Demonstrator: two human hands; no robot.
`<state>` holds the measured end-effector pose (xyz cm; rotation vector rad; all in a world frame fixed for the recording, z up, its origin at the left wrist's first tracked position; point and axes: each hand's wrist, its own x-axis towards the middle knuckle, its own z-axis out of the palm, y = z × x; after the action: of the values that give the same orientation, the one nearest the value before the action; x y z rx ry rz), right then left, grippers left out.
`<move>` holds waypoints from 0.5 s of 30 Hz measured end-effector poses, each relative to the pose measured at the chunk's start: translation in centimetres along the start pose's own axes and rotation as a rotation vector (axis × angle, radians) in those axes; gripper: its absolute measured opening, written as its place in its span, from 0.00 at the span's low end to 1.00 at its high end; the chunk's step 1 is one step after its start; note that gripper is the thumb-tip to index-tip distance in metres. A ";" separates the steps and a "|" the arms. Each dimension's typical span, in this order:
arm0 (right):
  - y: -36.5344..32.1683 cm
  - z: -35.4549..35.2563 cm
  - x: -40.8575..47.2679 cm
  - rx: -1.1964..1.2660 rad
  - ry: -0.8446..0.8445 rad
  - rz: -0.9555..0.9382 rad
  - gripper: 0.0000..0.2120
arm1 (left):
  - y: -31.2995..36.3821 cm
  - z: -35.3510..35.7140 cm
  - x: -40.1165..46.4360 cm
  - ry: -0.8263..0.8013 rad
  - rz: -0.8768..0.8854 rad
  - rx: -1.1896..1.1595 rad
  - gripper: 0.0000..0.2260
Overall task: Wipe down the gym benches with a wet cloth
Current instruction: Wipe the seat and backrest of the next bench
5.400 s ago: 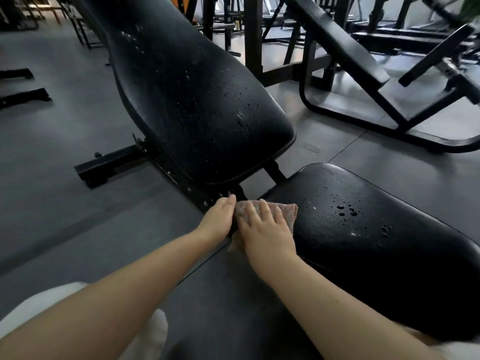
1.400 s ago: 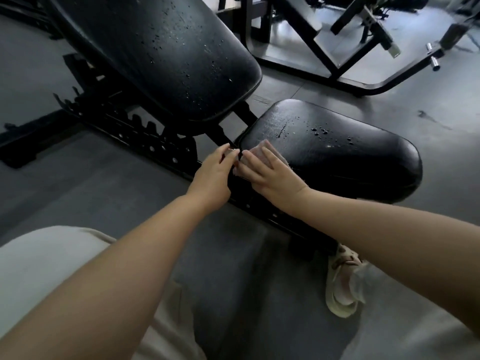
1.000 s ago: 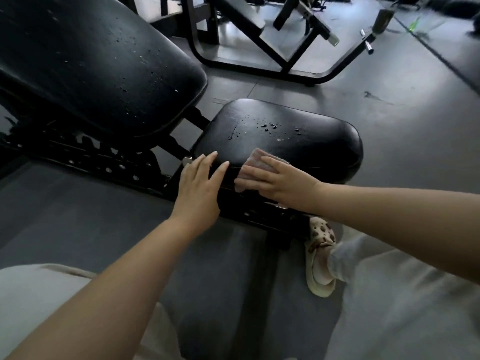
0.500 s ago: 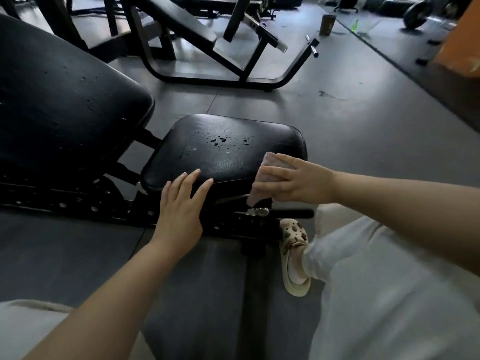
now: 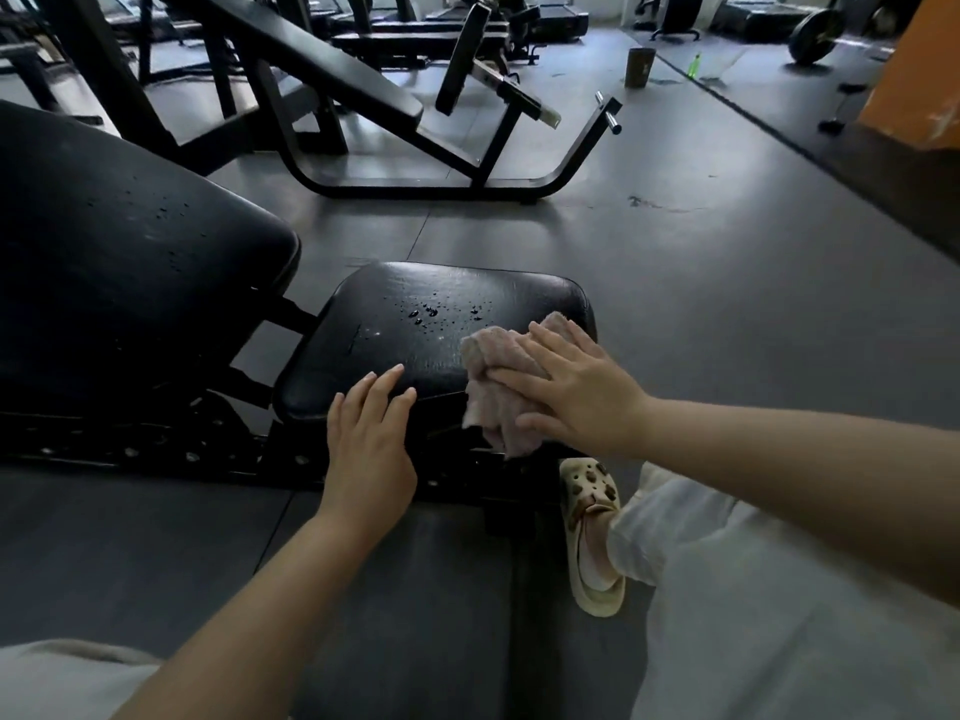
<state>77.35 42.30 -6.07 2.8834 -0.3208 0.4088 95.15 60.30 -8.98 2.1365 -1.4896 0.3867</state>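
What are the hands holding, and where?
The right hand presses a bunched pink cloth against the seat pad, fingers flat over its middle. The left hand holds nothing.

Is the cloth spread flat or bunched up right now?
Bunched. The pink cloth sits crumpled under the right hand at the seat pad's near right corner, folds hanging over the edge.

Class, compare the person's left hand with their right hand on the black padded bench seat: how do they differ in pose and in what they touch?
The left hand lies bare on the black padded bench seat, at its near edge; the right hand presses a pinkish crumpled cloth against the seat's right corner. The left hand's fingers point away from the person; the right hand's point leftward. Both have straight fingers.
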 end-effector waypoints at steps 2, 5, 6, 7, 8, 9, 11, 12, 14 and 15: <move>-1.3 -0.5 1.1 0.062 -0.083 0.196 0.33 | -0.4 -0.3 -0.2 -0.030 0.020 0.029 0.32; -1.5 -1.1 2.9 0.097 -0.203 0.430 0.35 | -1.4 -1.0 -0.2 -0.132 0.045 0.095 0.36; -0.9 -1.2 3.4 0.118 -0.251 0.489 0.32 | -1.6 -1.4 0.0 -0.177 0.047 0.109 0.36; -0.3 -1.5 4.1 0.151 -0.306 0.545 0.30 | -1.6 -1.9 0.4 -0.207 0.046 0.102 0.35; 0.3 -1.6 4.8 0.182 -0.341 0.592 0.29 | -1.7 -2.4 0.9 -0.252 0.042 0.092 0.33; 0.9 -1.6 5.4 0.201 -0.367 0.627 0.29 | -1.9 -2.9 1.5 -0.297 0.057 0.107 0.32; 2.0 -1.2 6.5 0.201 -0.402 0.683 0.30 | -2.8 -3.8 2.5 -0.391 0.129 0.177 0.30; 2.5 -1.0 7.0 0.189 -0.417 0.703 0.30 | -3.5 -4.2 3.0 -0.401 0.166 0.184 0.31; 3.3 -0.7 8.0 0.173 -0.444 0.731 0.30 | -4.9 -5.0 3.8 -0.403 0.215 0.239 0.34; 3.6 -0.6 8.5 0.170 -0.456 0.746 0.31 | -5.6 -5.2 4.2 -0.403 0.217 0.255 0.36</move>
<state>84.32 37.47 -2.39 2.8839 -1.5124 -0.1426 102.18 61.41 -3.87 2.3572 -2.0023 0.2391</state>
